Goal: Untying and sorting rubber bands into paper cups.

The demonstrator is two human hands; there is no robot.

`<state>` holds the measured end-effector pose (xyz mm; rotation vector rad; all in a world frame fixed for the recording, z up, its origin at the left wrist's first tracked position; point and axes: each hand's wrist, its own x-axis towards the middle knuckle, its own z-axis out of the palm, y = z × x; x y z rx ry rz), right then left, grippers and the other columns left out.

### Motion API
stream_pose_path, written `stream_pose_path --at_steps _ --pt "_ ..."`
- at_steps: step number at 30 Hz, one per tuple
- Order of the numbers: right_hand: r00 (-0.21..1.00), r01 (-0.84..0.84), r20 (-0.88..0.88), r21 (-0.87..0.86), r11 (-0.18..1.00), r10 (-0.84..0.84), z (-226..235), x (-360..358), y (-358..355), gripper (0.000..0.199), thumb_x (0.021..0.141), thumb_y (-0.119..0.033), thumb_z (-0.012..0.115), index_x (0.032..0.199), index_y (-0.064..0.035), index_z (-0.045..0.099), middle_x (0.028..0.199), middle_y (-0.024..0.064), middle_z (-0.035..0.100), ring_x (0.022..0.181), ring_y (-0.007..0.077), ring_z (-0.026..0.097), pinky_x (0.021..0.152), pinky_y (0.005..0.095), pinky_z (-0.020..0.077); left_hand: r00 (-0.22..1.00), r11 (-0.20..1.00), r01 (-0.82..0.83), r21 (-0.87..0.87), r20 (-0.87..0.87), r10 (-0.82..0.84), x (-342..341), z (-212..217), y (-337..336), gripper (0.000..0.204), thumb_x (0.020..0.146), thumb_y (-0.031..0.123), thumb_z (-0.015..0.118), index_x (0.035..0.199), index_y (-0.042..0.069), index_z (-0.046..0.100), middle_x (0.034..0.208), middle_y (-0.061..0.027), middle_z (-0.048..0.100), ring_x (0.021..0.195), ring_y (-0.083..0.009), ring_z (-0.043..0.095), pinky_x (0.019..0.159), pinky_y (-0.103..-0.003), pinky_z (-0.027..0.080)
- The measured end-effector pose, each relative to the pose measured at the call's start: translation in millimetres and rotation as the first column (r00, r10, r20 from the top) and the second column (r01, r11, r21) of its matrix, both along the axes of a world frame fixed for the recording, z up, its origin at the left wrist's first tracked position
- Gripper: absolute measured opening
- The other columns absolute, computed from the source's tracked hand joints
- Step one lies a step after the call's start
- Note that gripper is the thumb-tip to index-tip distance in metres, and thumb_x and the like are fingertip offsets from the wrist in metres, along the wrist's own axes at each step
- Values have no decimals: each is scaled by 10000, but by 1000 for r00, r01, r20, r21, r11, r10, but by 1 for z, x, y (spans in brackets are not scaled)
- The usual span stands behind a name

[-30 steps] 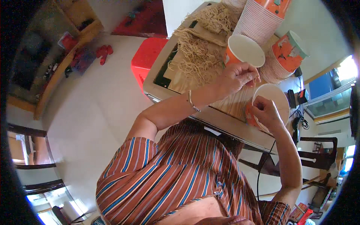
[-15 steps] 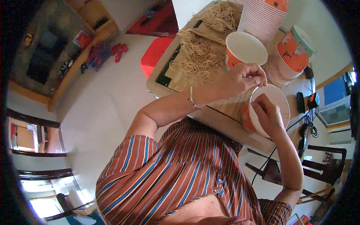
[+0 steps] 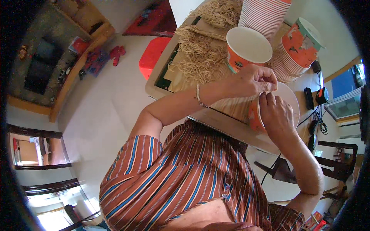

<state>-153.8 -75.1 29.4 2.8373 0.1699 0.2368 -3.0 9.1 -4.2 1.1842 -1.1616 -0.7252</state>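
A white-lined paper bucket [image 3: 290,95] with an orange printed outside sits tilted at the table's near right edge. My left hand [image 3: 257,81] is closed in a pinch just above its far rim, on what looks like a thin pale string. My right hand [image 3: 278,117] lies over the bucket's mouth, its fingers bent together at the left rim, close to the left fingertips. What the right fingers hold is hidden. Beyond my left hand stands another paper bucket [image 3: 249,44], upright. Left of it, loose tan strings [image 3: 200,57] lie in a tangled heap.
Tall stacks of nested paper buckets [image 3: 264,17] and a shorter stack [image 3: 295,57] stand at the back. Black adapters and cables [image 3: 317,125] lie along the right edge. A red stool [image 3: 154,56] stands left of the table, a dark wooden chair [image 3: 335,165] to the right.
My right hand has risen out of the bucket's mouth toward its left rim and the left hand's fingertips. The left hand stays pinched. The whole view has shifted slightly.
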Motion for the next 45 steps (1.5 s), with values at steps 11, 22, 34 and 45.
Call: stream_pose_path --at_steps 11,22,34,45 --pt "933 342 -236 357 869 -270 2 14 -13 181 836 -159 555 854 13 605 659 241 603 601 300 645 539 393 507 999 999 16 42 37 -18 -5 -2 3 84 888 61 562 936 3 599 845 -38 618 782 -91 580 685 -258 486" --pt "742 554 -667 558 -618 62 -2 -1 -54 200 931 -244 518 806 -91 544 554 -41 419 390 43 322 333 214 256 748 934 -147 -324 582 319 -24 -26 31 179 775 164 674 894 48 606 899 -101 570 869 -276 581 739 -369 489" --pt "884 314 -455 403 -860 110 -14 -5 -44 177 951 -209 483 933 -46 548 601 -5 453 383 37 314 324 175 251 976 977 -174 124 -112 188 -44 -39 32 223 853 163 675 1015 38 584 973 -50 594 896 -106 580 792 -277 490" --pt "873 350 -473 430 -832 122 -14 -10 -38 116 942 -165 497 919 -55 529 633 23 512 368 36 313 295 185 243 950 960 -279 -19 143 279 -44 -31 37 175 850 125 648 984 49 565 892 -56 534 809 -141 585 742 -285 492"
